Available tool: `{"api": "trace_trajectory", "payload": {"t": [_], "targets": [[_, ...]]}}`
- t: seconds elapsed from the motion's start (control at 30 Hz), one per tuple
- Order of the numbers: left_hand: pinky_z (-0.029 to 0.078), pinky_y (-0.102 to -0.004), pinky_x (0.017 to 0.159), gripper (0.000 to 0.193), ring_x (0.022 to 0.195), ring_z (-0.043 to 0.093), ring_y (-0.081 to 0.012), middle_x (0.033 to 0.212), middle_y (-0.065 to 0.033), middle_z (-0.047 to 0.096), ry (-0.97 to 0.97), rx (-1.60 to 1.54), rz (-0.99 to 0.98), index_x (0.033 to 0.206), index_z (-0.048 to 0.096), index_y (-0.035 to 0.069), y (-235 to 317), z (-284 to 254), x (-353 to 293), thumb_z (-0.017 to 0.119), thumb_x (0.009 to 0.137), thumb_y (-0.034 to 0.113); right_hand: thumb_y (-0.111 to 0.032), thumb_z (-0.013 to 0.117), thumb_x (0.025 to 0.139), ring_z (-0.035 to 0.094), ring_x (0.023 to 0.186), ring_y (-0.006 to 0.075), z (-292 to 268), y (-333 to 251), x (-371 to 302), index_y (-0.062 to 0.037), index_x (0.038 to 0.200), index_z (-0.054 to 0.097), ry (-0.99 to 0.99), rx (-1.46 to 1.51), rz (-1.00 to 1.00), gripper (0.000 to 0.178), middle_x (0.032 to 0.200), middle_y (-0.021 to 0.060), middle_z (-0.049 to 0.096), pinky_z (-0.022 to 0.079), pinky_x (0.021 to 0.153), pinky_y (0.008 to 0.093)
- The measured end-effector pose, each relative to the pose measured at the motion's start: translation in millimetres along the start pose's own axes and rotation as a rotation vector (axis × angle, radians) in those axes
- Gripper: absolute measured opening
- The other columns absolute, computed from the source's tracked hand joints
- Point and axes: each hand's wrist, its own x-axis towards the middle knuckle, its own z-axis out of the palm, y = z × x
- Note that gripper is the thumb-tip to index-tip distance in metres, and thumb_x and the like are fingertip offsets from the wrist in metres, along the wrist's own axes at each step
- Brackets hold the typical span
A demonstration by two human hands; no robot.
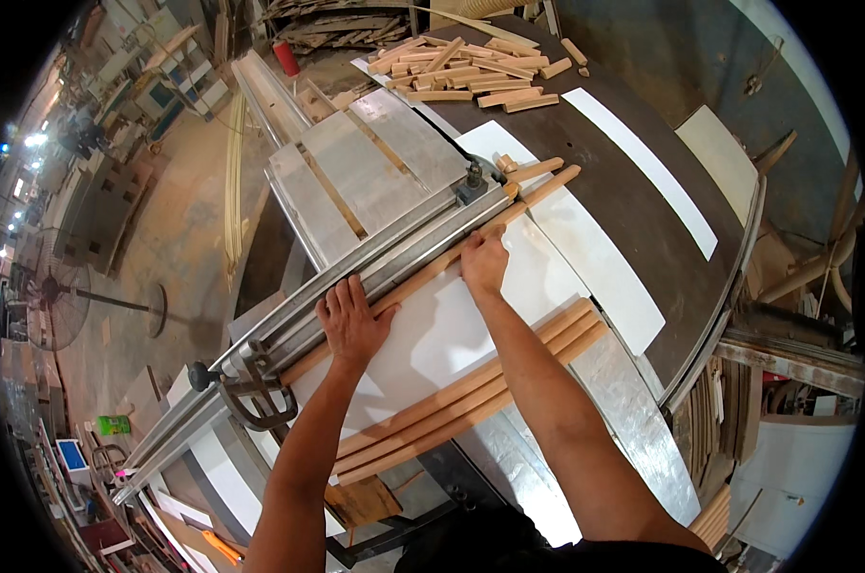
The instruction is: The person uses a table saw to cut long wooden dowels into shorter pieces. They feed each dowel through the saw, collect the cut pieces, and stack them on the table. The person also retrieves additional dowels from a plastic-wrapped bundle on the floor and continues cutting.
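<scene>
A long, slim wooden strip [423, 277] lies along the metal fence [356, 263] of a table saw, running up to the far right. My right hand [485, 263] is closed on the strip near the far end of the fence, knuckles up and index finger along the wood. My left hand [351, 320] lies nearer to me, its fingers stretched over the fence and its thumb at the strip. Several similar strips [471, 392] rest side by side on the white board [404, 353], under my right forearm. The saw blade cannot be made out.
Many short wooden pieces [480, 72] are heaped at the back of the dark table [623, 229]. A clamp [258, 392] grips the fence's near end. White strips [643, 167] lie to the right. A pedestal fan [60, 296] and a red cylinder [285, 57] stand on the left.
</scene>
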Motion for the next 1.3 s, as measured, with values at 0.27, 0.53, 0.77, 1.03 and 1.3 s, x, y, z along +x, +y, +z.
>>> {"api": "trace_trajectory", "payload": {"t": [0.27,0.53,0.77,1.03,1.3], "targets": [[0.035,-0.0518,0.101,0.087,0.115,0.051,-0.0335,0.121,-0.0136,0.054,-0.026,-0.049,-0.058,0.134,0.049,0.002,3.6,-4.1,-2.6,0.081,0.074,0.055,-0.024,0.057,0.097,0.071,0.081,0.0475,2.8,4.1,0.6,0.0183,0.145,0.031,-0.011,-0.019,0.019,0.068,0.085,0.0317,0.071,0.058,0.074,0.0532],[0.027,-0.0515,0.114,0.086,0.124,0.046,-0.0359,0.128,-0.0156,0.052,-0.033,-0.145,-0.276,0.135,0.047,0.004,31.8,-18.2,4.6,0.092,0.067,0.032,-0.022,0.054,0.1,0.069,0.052,0.0353,21.8,23.3,10.1,0.0114,0.126,0.038,0.158,-0.065,-0.117,0.046,0.063,0.0226,0.067,0.058,0.053,0.0452],[0.028,-0.0516,0.115,0.08,0.119,0.049,-0.036,0.123,-0.0165,0.054,-0.023,-0.2,-0.292,0.13,0.05,0.004,31.0,-25.8,5.3,0.093,0.066,0.029,-0.025,0.057,0.098,0.07,0.073,0.0426,16.2,17.2,7.4,0.0152,0.133,0.04,0.066,-0.067,-0.047,0.056,0.078,0.0289,0.069,0.058,0.068,0.0497],[0.028,-0.0526,0.115,0.081,0.122,0.05,-0.0345,0.124,-0.0154,0.055,-0.039,-0.209,-0.323,0.131,0.053,0.004,32.7,-26.9,5.8,0.093,0.065,0.03,-0.026,0.056,0.097,0.071,0.084,0.0478,6.9,12.0,8.9,0.0157,0.13,0.039,0.001,-0.07,-0.016,0.056,0.082,0.0319,0.07,0.059,0.077,0.053],[0.031,-0.0512,0.112,0.081,0.116,0.051,-0.0343,0.118,-0.0148,0.056,0.022,-0.243,-0.276,0.127,0.054,0.003,34.5,-25.9,6.6,0.094,0.062,0.028,-0.021,0.054,0.102,0.067,0.047,0.0293,13.8,38.0,25.4,0.0047,0.105,0.043,0.051,-0.074,-0.09,0.028,0.068,0.0226,0.068,0.055,0.038,0.0393]]}}
